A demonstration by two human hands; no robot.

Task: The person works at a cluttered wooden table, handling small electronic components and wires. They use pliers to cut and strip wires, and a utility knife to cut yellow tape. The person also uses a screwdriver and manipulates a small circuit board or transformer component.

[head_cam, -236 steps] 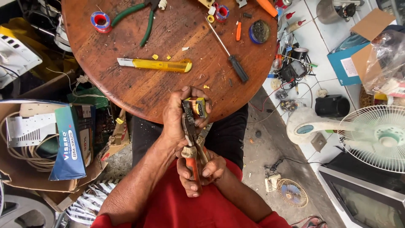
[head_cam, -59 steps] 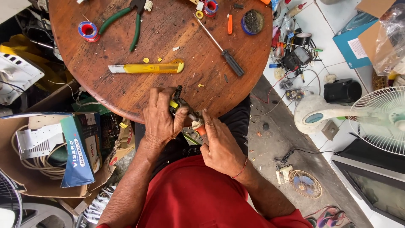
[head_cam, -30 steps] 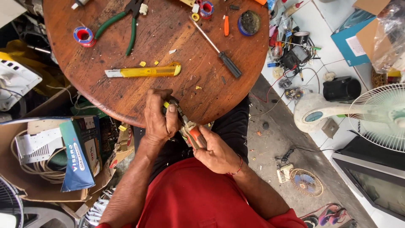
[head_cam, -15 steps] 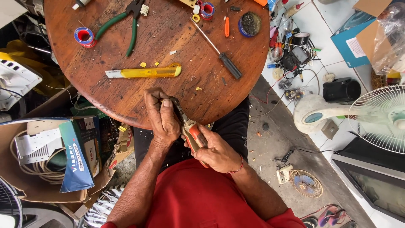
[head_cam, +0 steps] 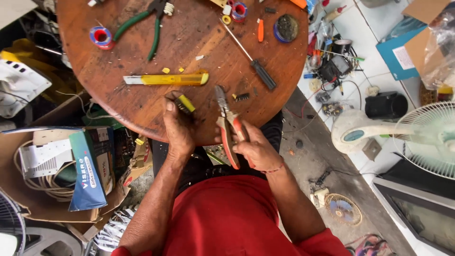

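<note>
My left hand (head_cam: pixel 179 127) holds a small dark part with a yellow end (head_cam: pixel 184 103) over the near edge of the round wooden table (head_cam: pixel 118 90). My right hand (head_cam: pixel 256 149) grips orange-handled pliers (head_cam: pixel 226 125), their jaws pointing up over the table and apart from the part. A yellow utility knife (head_cam: pixel 166 79) lies just beyond my left hand. A black-handled screwdriver (head_cam: pixel 251 61) lies diagonally beyond the pliers.
Green-handled pliers (head_cam: pixel 142 23), tape rolls (head_cam: pixel 100 35) and small bits lie on the far table. A box with cables (head_cam: pixel 61 166) sits on the left. A white fan (head_cam: pixel 417 137) and scattered electronics (head_cam: pixel 332 71) cover the floor on the right.
My hands have come apart: the pliers have left the small part and swung right, while my left hand keeps the part over the table edge.
</note>
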